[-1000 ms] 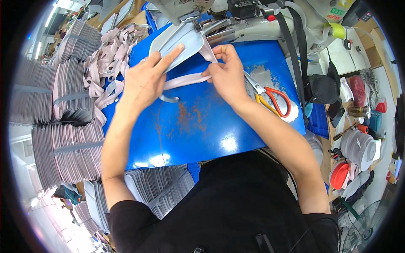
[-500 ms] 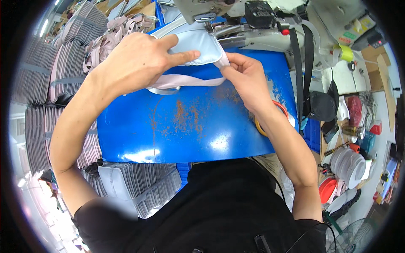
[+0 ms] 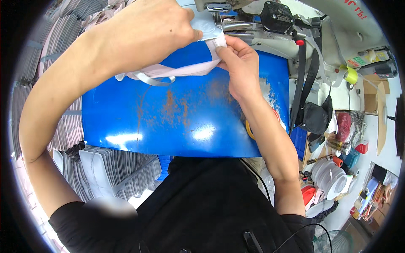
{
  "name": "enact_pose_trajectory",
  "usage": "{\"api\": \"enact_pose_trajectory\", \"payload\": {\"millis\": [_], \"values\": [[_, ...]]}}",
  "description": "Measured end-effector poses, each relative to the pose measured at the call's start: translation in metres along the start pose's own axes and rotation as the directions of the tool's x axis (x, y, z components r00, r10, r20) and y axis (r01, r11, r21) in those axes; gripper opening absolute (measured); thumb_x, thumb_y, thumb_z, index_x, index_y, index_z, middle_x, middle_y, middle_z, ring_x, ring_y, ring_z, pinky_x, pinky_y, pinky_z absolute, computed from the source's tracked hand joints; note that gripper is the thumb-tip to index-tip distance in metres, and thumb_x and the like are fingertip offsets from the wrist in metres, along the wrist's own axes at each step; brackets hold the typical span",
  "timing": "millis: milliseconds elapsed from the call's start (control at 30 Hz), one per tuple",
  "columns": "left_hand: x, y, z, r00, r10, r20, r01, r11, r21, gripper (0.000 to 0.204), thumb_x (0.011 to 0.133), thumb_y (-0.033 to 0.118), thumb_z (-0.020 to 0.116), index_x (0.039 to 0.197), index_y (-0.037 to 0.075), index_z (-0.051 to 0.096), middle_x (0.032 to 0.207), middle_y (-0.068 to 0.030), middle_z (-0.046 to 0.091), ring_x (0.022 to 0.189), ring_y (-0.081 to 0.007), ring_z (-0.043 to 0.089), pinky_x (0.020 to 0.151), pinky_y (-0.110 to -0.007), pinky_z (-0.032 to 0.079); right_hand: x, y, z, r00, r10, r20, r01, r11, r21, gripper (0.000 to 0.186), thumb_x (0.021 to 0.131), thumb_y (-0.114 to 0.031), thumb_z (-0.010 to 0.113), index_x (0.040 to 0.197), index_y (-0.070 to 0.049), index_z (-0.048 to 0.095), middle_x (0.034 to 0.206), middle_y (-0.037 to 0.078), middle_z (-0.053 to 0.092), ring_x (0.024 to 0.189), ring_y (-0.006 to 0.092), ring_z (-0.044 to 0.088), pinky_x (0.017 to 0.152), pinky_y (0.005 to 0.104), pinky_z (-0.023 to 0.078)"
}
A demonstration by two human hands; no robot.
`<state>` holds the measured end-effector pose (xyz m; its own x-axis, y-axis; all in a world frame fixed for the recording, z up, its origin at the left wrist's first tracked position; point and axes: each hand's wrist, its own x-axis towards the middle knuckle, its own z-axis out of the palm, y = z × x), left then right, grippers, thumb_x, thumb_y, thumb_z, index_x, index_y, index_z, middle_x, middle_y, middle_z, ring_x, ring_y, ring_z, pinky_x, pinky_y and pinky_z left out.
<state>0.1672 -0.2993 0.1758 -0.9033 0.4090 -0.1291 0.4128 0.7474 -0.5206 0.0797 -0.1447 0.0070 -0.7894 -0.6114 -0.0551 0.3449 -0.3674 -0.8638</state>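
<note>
Two hands busy: our right hand (image 3: pixel 241 63) pinches the pink strip (image 3: pixel 187 71) near the pale-blue panel (image 3: pixel 209 28); our left hand (image 3: pixel 166 27) overlies it, grip hidden; strip partly loose, stitching unclear

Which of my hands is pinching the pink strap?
The right hand: it pinches the pink strap at its bend, while the left hand lies over the light-blue piece.

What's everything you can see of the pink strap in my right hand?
The strap is a flat, pale pink band that looks like fabric. The right hand pinches it where it turns, just below the corner of the light blue panel. One part rises to that corner; the other runs leftward in a slack curve over the blue table toward the left forearm, which hides the rest.
</note>
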Motion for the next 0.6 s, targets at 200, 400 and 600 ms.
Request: {"api": "enact_pose_trajectory", "payload": {"millis": [200,400,600], "values": [[0.0,0.019,-0.001,0.994,-0.101,-0.038,0.098,0.993,-0.067,0.047,0.081,0.012,0.073,0.128,0.008,0.075,0.094,-0.0142,0.071,0.075,-0.0283,0.075,0.069,-0.037,0.06,0.0,0.004,-0.007,0.999,-0.012,0.05,0.014,0.998,-0.054,0.028,0.094,-0.003,0.066,0.122,0.003,0.07,0.1,0.007,0.075,0.088,0.0128,0.072,0.081,0.0305,0.06],[0.007,0.049,0.005,0.969,-0.247,0.022,0.248,0.966,-0.07,0.048,0.083,0.013,0.067,0.13,0.005,0.071,0.092,-0.0125,0.071,0.072,-0.0281,0.074,0.064,-0.037,0.058,0.0,0.004,-0.001,0.999,-0.032,0.007,0.032,0.999,0.027,0.032,0.09,0.005,0.063,0.121,0.009,0.068,0.089,0.006,0.073,0.074,0.0104,0.065,0.067,0.0254,0.053],[0.025,0.077,0.005,0.888,-0.459,-0.003,0.436,0.845,-0.311,0.042,0.081,0.012,0.066,0.121,-0.002,0.071,0.086,-0.0165,0.073,0.072,-0.0323,0.074,0.061,-0.041,0.057,-0.004,0.001,0.002,1.0,-0.003,-0.007,0.003,1.0,0.015,0.032,0.092,0.005,0.064,0.123,0.008,0.067,0.084,0.003,0.07,0.072,0.0075,0.062,0.061,0.023,0.048]]}}
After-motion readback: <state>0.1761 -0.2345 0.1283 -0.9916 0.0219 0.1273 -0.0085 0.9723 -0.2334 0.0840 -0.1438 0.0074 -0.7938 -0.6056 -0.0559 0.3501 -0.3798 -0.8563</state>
